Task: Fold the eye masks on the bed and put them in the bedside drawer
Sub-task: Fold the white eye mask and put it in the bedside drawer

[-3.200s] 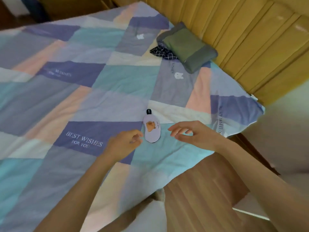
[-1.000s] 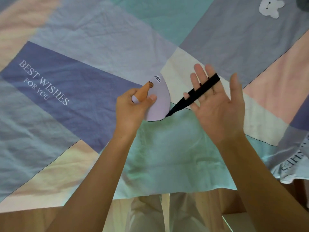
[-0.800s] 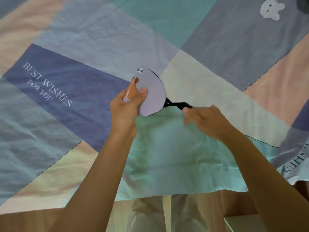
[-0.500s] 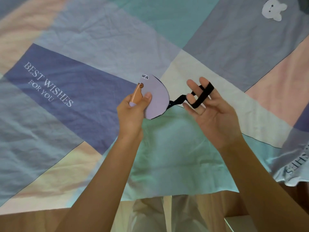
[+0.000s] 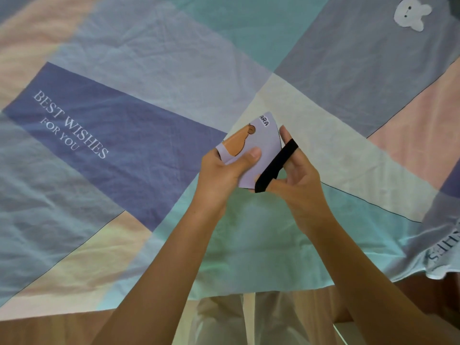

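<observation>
A lilac eye mask (image 5: 258,143), folded in half, with an orange bear print, is held above the quilt. My left hand (image 5: 219,173) pinches it, thumb on its front face. Its black elastic strap (image 5: 276,168) runs across the mask's right side, looped over the fingers and thumb of my right hand (image 5: 296,178), which is pressed against the mask's right edge. The bedside drawer is out of view.
The patchwork quilt (image 5: 124,135) with "BEST WISHES FOR YOU" lettering covers the bed below my hands. A white bunny patch (image 5: 409,13) is at the top right. The bed's near edge (image 5: 249,290) and wooden floor (image 5: 49,329) lie at the bottom.
My right hand, which held the strap stretched out to the right, has come in against the mask, bringing the strap across its right side. The left hand keeps its pinch on the folded mask.
</observation>
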`<action>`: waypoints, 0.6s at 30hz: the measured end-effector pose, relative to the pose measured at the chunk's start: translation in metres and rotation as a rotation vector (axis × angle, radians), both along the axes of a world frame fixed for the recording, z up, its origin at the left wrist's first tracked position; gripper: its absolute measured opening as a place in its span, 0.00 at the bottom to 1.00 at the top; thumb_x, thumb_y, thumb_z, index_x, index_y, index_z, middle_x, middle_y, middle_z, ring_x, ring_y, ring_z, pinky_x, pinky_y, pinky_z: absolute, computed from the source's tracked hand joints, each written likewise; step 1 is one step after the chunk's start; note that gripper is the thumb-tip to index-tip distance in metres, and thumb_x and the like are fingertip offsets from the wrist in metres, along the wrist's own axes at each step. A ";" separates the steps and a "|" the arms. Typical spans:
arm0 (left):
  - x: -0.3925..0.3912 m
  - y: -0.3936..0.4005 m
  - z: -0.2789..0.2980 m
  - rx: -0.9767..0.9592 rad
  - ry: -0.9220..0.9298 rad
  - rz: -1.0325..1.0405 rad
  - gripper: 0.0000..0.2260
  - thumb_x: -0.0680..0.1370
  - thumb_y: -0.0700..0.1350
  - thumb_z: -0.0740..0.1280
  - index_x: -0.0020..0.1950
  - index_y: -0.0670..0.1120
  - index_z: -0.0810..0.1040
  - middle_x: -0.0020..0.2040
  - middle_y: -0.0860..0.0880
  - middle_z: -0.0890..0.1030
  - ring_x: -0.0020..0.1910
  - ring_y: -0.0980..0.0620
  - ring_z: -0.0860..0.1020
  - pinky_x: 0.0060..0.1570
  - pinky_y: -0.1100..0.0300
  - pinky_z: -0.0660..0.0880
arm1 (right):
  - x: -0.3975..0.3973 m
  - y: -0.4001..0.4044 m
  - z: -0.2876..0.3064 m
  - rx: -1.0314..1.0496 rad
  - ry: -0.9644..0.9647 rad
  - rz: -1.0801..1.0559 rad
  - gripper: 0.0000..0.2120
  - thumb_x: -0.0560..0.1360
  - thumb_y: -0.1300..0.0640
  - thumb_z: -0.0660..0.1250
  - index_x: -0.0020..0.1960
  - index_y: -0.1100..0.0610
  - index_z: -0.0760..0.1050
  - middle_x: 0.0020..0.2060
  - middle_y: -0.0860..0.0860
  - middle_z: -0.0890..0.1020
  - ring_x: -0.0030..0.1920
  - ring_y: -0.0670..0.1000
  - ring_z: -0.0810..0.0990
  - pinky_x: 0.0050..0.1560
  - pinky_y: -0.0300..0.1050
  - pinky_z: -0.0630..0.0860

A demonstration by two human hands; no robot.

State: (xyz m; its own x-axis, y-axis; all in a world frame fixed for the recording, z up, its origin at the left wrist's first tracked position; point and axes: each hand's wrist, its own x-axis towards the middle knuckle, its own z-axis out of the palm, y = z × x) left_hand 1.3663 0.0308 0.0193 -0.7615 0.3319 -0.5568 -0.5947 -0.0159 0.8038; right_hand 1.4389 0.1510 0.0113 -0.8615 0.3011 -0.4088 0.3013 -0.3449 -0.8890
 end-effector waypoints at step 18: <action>-0.004 -0.013 0.007 -0.022 0.101 -0.536 0.11 0.75 0.38 0.69 0.56 0.41 0.81 0.42 0.46 0.79 0.42 0.52 0.77 0.42 0.58 0.74 | -0.003 0.020 0.023 0.229 -0.152 0.220 0.20 0.58 0.60 0.73 0.49 0.53 0.76 0.37 0.44 0.82 0.37 0.43 0.81 0.36 0.39 0.79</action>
